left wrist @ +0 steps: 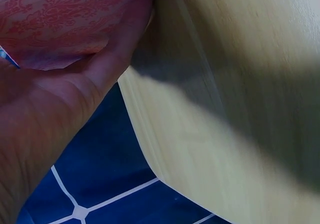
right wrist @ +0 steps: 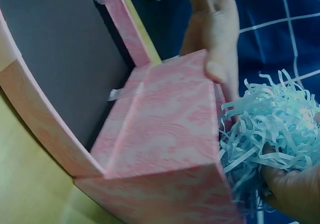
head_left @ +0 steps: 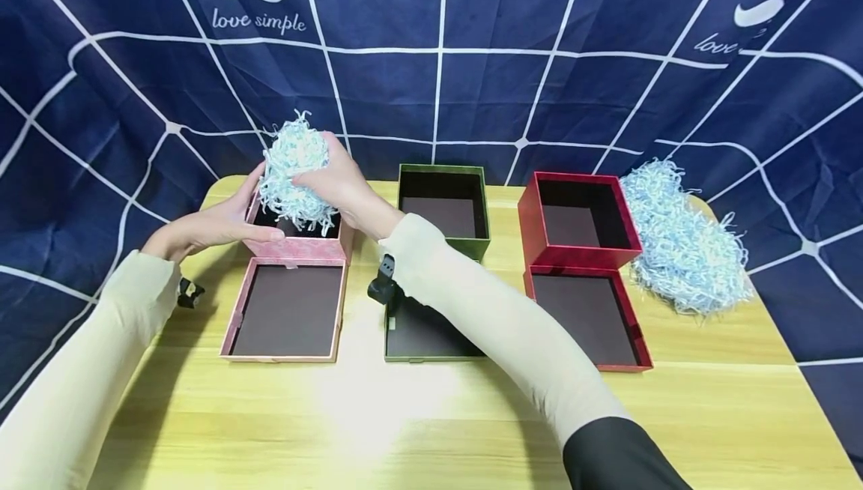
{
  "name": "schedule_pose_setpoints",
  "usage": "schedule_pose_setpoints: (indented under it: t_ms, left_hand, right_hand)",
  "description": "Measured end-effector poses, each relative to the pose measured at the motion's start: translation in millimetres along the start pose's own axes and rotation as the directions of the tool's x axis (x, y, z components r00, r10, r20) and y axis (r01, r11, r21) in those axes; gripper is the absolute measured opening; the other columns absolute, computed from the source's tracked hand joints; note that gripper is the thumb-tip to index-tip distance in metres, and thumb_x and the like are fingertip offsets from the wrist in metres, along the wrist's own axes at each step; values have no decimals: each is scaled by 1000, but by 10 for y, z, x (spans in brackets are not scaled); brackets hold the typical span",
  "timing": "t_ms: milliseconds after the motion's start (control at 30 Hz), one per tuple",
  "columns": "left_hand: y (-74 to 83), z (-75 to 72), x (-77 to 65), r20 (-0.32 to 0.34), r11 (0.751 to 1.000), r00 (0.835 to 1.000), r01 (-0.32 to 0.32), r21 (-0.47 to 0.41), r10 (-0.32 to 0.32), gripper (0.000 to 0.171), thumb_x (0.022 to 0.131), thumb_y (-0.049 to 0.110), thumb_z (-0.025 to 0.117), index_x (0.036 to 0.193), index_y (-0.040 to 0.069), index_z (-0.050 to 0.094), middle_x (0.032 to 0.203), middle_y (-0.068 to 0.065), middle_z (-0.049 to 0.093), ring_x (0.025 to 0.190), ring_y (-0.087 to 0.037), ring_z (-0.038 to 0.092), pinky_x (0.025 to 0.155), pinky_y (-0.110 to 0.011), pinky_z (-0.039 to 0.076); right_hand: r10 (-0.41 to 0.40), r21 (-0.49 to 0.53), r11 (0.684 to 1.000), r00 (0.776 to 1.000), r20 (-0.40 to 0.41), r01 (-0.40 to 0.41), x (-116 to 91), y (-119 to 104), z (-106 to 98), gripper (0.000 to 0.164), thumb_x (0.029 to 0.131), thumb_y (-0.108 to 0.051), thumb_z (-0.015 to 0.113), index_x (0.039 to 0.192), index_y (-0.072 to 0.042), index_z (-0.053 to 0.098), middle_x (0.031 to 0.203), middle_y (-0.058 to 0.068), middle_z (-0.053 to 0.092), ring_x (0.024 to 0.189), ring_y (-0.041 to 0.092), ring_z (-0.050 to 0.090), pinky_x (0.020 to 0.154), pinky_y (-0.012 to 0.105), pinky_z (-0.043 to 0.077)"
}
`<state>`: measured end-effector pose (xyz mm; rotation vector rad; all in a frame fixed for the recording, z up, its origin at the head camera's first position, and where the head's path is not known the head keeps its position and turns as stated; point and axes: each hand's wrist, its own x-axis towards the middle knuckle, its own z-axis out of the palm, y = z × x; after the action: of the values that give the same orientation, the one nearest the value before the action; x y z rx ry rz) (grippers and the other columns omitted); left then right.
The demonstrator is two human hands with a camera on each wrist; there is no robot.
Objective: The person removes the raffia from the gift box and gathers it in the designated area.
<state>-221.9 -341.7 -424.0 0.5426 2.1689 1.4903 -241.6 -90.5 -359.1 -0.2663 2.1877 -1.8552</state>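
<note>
My right hand (head_left: 337, 183) grips a bunch of pale blue shredded paper (head_left: 294, 168), fingers sunk into the strands. The bunch hangs over the mouth of a pink patterned box (head_left: 303, 248) at the left, overlapping its dark inside. With my left hand (head_left: 216, 224) I hold that box at its left side, the thumb along the front rim and the fingers farther back. In the right wrist view the shredded paper (right wrist: 277, 129) is beside the rim of the pink box (right wrist: 160, 119). The left wrist view has my left hand (left wrist: 65, 94) against the pink wall (left wrist: 70, 19).
The pink box's hinged lid (head_left: 286, 314) lies open in front. A green box (head_left: 441, 205) and a red box (head_left: 580, 220), lids open, stand to the right. Beyond them is a heap of blue shredded paper (head_left: 688, 243). Navy cloth (head_left: 492, 93) hangs behind the wooden table (head_left: 377, 430).
</note>
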Motion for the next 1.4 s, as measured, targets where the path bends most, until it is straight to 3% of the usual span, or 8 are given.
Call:
schedule_pose_setpoints:
  t_ms: [100,167,333,500,767,967,1167,1400]
  left_hand:
    - [-29,-12,11,17,998,998,-56,-11,56,127,100,13,79,171,32,-25,175,4,-32,158,-20,-28,127,-42,-14]
    - [-18,-17,19,21,998,998,-60,-16,61,126,100,11,79,171,33,-23,175,5,-32,158,-20,-28,127,-42,-14]
    - [104,6,22,-3,999,999,32,-11,-32,129,97,1,79,172,31,-23,177,5,-28,160,-19,-26,128,-45,-11]
    - [121,21,41,-9,998,998,67,-11,-67,130,97,-4,77,171,28,-25,176,9,-29,159,-15,-26,129,-40,-7]
    - [164,20,42,-12,993,995,102,54,-102,128,99,6,78,170,30,-26,175,11,-29,159,-13,-25,129,-39,-5]
    - [160,7,68,-13,995,997,79,55,-78,129,98,3,78,170,26,-27,176,10,-29,159,-12,-25,129,-41,-7]
    - [159,15,75,-12,994,996,90,62,-90,130,98,3,79,170,26,-27,175,11,-29,159,-13,-25,129,-44,-7]
    - [144,45,-19,-14,994,995,102,50,-101,128,100,3,77,170,28,-27,175,13,-29,158,-10,-24,129,-40,-7]
  right_hand:
    - [-17,29,999,1000,10,16,-38,-84,-80,82,92,7,80,163,-8,43,151,7,56,129,16,54,101,22,47]
    - [-23,54,998,1000,7,23,-65,-137,-136,82,92,7,80,163,-9,42,150,7,56,128,16,54,100,22,47]
    - [-45,115,992,999,-6,46,-138,-236,-288,79,92,9,79,160,-9,44,145,6,57,123,16,56,97,21,50]
    - [-87,170,982,996,-10,87,-242,-306,-457,75,92,13,77,156,-8,46,138,6,60,118,17,59,97,24,53]
    - [-105,180,978,994,-15,106,-425,-463,-752,78,93,14,75,160,-11,43,144,8,60,124,21,61,101,29,54]
    - [-83,122,989,996,-37,87,-551,-497,-988,82,95,9,77,164,-16,40,150,2,56,130,17,58,104,29,50]
    - [-135,175,974,989,-55,142,-702,-472,-1239,76,94,17,73,159,-12,44,144,7,60,123,19,61,103,32,52]
    - [-140,190,970,986,-85,154,-912,-454,-1649,80,95,22,67,163,-11,38,156,9,54,133,23,59,107,39,52]
